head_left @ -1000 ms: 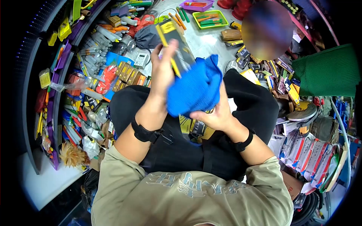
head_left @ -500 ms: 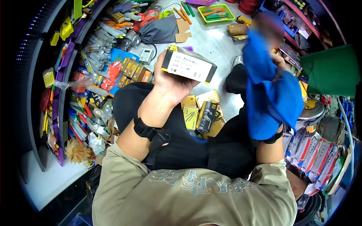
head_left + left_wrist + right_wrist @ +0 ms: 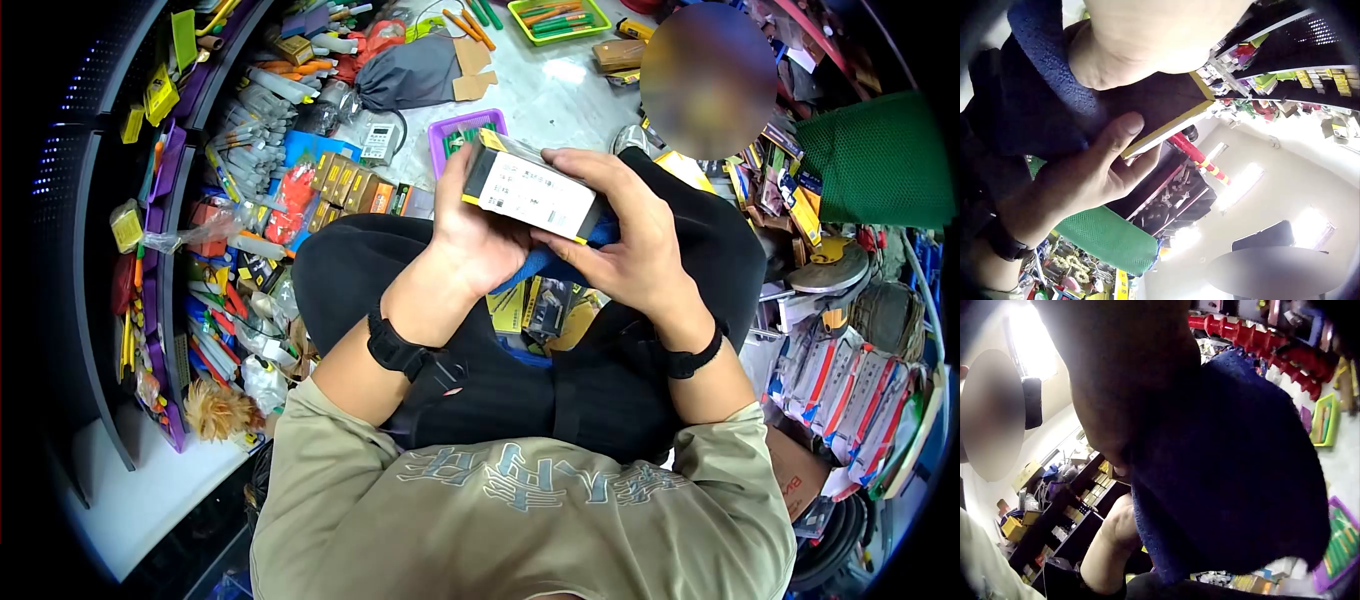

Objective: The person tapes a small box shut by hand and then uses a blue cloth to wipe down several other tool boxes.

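Observation:
Both hands hold a box (image 3: 532, 194) with a white printed label and yellow-and-black edges, above the lap. The left hand (image 3: 470, 225) grips its left end, thumb at the near left corner. The right hand (image 3: 635, 225) grips the right end, fingers over the far edge and thumb below the label. A blue cloth (image 3: 545, 262) shows beneath the box, between the hands. In the left wrist view the cloth (image 3: 1054, 62) hangs beside the dark underside of the box (image 3: 1154, 103). The cloth (image 3: 1229, 469) fills much of the right wrist view, hiding the right fingertips.
Small boxes (image 3: 548, 305) lie between the legs. Beyond the hands are a purple basket (image 3: 436, 150), a green tray (image 3: 548, 38) and a grey bag (image 3: 410, 72). Packaged goods lie at left beside a shelf (image 3: 185, 200); a green mesh roll (image 3: 870, 165) stands at right.
The right hand has come back from the far right with the blue cloth and now grips the box too. The cloth has gone under the box, which has shifted slightly right.

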Demonstrator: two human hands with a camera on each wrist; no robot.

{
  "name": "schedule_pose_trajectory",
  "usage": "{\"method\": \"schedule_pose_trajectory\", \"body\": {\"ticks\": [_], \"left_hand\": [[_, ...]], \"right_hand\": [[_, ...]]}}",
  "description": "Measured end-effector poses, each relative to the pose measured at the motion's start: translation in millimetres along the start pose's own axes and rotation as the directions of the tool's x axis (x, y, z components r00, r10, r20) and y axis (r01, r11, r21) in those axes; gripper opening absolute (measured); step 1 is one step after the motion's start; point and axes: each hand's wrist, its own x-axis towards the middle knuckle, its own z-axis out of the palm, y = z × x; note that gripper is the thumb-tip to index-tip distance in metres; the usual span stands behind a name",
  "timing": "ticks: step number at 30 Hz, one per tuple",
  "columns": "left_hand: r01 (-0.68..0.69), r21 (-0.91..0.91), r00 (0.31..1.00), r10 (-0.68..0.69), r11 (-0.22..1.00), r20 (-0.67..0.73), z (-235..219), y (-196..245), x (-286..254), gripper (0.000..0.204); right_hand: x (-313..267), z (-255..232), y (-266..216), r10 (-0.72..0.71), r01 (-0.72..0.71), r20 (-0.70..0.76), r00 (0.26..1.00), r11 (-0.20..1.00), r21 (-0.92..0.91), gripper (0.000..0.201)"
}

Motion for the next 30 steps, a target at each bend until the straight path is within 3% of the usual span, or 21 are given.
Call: {"method": "schedule_pose_trajectory", "body": {"ticks": [2,3,4,7,8,10,12,14,15,17,19,22,23,26,28,30], "left_hand": [[0.140,-0.172,0.917,-0.062,0.975,0.395,-30.4,-3.6,13.9,0.052],[0.139,-0.164,0.895,-0.053,0.977,0.442,-31.5,-3.6,18.3,0.050],[0.084,-0.121,0.944,-0.040,0.989,0.328,-32.9,-4.8,19.7,0.048],[0.065,-0.067,0.940,-0.038,0.996,0.339,-19.4,-6.2,15.5,0.044],[0.041,0.029,0.986,-0.045,0.999,0.161,-7.4,-7.5,11.5,0.045],[-0.045,0.273,0.999,0.035,0.961,0.038,4.3,-11.9,8.3,0.058],[-0.012,0.333,0.994,0.047,0.943,-0.098,3.6,-11.7,2.2,0.052],[-0.135,0.438,0.984,0.173,0.889,-0.046,-4.3,-12.1,-2.4,0.051],[-0.198,0.423,0.978,0.205,0.884,0.030,-12.8,-9.0,1.5,0.062],[-0.242,0.431,0.967,0.250,0.870,0.037,-8.4,-3.7,-7.1,0.068],[-0.293,0.450,0.956,0.261,0.843,0.134,-18.8,4.6,-6.9,0.085],[-0.323,0.415,0.944,0.319,0.850,0.083,-10.2,3.7,-10.3,0.082],[-0.323,0.414,0.945,0.316,0.851,0.087,-8.9,4.0,-9.9,0.082],[-0.332,0.379,0.942,0.324,0.864,0.086,-4.4,3.0,-6.4,0.078],[-0.334,0.378,0.941,0.330,0.863,0.078,-4.7,2.2,-2.0,0.073],[-0.332,0.386,0.940,0.336,0.861,0.060,-3.4,-3.1,2.6,0.065]], "right_hand": [[-1.2,0.0,-3.0,0.020,-0.020,-0.004,1.000,1.000,-0.018,0.065],[-2.4,-0.4,-3.6,0.063,-0.063,0.001,0.998,0.998,-0.011,0.065],[-3.8,-0.3,-5.0,0.107,-0.107,0.007,0.994,0.994,-0.004,0.064],[0.8,-6.1,-3.5,0.061,-0.061,-0.014,0.998,0.997,-0.042,0.054],[0.7,-9.8,-3.7,0.063,-0.064,-0.011,0.998,0.996,-0.062,0.051],[-0.6,-16.1,2.5,0.134,-0.135,-0.019,0.991,0.988,-0.073,0.041],[-5.7,-22.2,16.6,0.164,-0.160,0.057,0.985,0.985,-0.071,0.041],[-16.0,-24.6,29.2,0.241,-0.232,0.219,0.946,0.970,-0.067,0.039],[-23.0,-22.0,36.7,0.243,-0.229,0.296,0.924,0.970,-0.082,0.038],[-43.3,-8.5,57.8,0.214,-0.184,0.432,0.876,0.977,-0.111,0.038],[-69.4,10.0,74.6,0.256,-0.191,0.577,0.776,0.967,-0.171,0.041],[-114.6,38.8,92.8,0.263,-0.110,0.694,0.670,0.960,-0.257,0.041],[-128.3,48.3,93.1,0.347,-0.142,0.755,0.557,0.935,-0.325,0.041],[-168.4,66.7,109.3,0.164,-0.199,0.860,0.484,0.977,-0.074,0.057],[-159.8,73.2,96.9,0.328,-0.464,0.942,0.078,0.848,-0.257,0.054],[-164.2,79.3,98.4,0.310,-0.461,0.950,-0.037,0.838,-0.292,0.050]]}}
